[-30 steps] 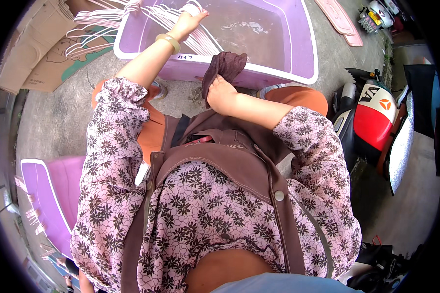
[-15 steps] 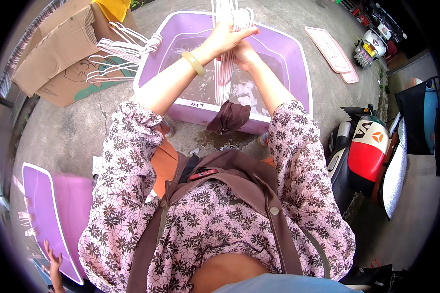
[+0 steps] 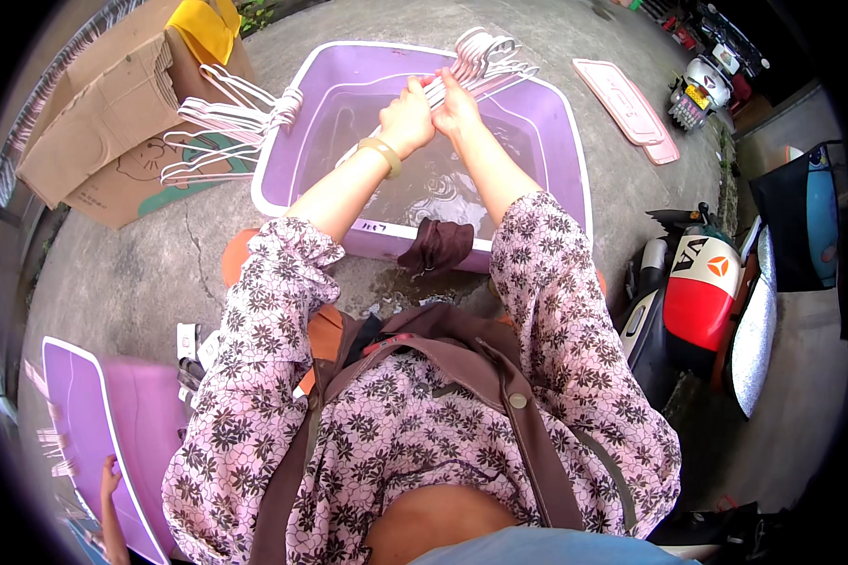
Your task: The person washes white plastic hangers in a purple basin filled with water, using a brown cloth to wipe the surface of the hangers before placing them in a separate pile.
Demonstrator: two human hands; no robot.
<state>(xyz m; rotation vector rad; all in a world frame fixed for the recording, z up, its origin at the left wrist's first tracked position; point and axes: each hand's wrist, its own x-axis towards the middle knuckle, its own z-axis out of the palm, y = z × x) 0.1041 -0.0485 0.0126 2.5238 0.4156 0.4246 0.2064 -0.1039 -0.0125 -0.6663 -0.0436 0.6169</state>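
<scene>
The left hand (image 3: 407,122) and right hand (image 3: 456,111) are clamped on the hangers (image 3: 474,62) at twelve o'clock, over the tub (image 3: 558,141). The step looks like gathering the bundle; shifting it calls for two firm grips.

White hangers (image 3: 471,63) are held by the left hand (image 3: 409,119) and right hand (image 3: 456,107) above a purple tub (image 3: 551,132); its near rim is draped with dark cloth (image 3: 436,247).

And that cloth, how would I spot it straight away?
Find the big purple tub of water in front of the person. Crumpled over the middle of its near rim is the cloth. Its dark brown stands out against the white rim and pale hangers.
</scene>
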